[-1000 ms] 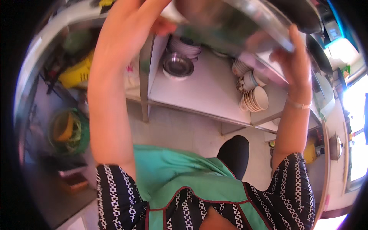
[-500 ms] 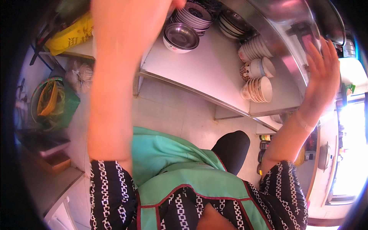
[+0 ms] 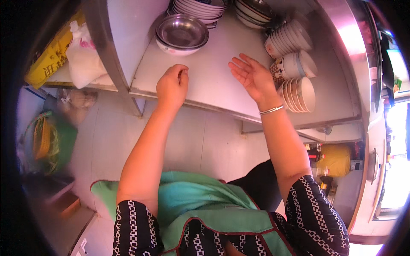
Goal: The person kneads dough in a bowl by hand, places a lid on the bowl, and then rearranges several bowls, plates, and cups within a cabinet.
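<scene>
My left hand [image 3: 172,85] hovers over the front edge of a white shelf [image 3: 205,81], its fingers curled in with nothing visible in them. To its right, my right hand [image 3: 253,79] is open, palm turned up and fingers spread, also empty. Beyond my left hand sits a metal bowl [image 3: 183,32] nested in a patterned white bowl [image 3: 175,50]. Close to my right hand stand sideways stacks of white bowls [image 3: 305,94], paper-thin rims facing right, and patterned cups or bowls [image 3: 294,67]. Neither hand touches any dishes.
Stacked plates [image 3: 200,13] and larger bowls [image 3: 253,15] fill the shelf's back. A shelf divider [image 3: 113,47] stands at the left, with a white plastic bag [image 3: 83,57] and a yellow bag [image 3: 47,66] beyond it. A green basket [image 3: 55,138] is lower left; bottles [image 3: 326,185] are lower right.
Both hands have come down from above to the shelf front. My left arm dropped from the top of the view, and my right hand moved left from the metal counter edge. The view shifted too.
</scene>
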A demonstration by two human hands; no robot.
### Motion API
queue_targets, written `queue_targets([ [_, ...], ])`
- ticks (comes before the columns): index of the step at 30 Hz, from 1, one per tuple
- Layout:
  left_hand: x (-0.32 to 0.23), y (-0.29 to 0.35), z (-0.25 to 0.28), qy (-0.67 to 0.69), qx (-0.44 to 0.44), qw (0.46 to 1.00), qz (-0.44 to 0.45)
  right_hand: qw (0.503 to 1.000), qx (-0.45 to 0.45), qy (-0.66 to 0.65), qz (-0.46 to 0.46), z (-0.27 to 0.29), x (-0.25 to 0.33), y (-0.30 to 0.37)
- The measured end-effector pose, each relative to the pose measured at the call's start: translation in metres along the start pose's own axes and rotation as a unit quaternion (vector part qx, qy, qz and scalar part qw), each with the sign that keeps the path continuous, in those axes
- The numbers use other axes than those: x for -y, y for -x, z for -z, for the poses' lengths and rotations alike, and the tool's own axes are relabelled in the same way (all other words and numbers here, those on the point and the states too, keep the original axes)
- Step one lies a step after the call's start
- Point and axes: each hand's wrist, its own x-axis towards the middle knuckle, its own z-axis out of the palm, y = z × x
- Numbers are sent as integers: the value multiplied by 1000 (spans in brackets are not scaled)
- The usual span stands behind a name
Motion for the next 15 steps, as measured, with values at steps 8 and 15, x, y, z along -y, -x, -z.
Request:
queue_targets([
  [8,3,0,-9,-94,-51,988,-108,999,5,-34,-20,-18,-31,-94],
  [15,-4,4,-10,-147,-43,982,-113,992,-95,-63,-45,-43,-36,-181],
])
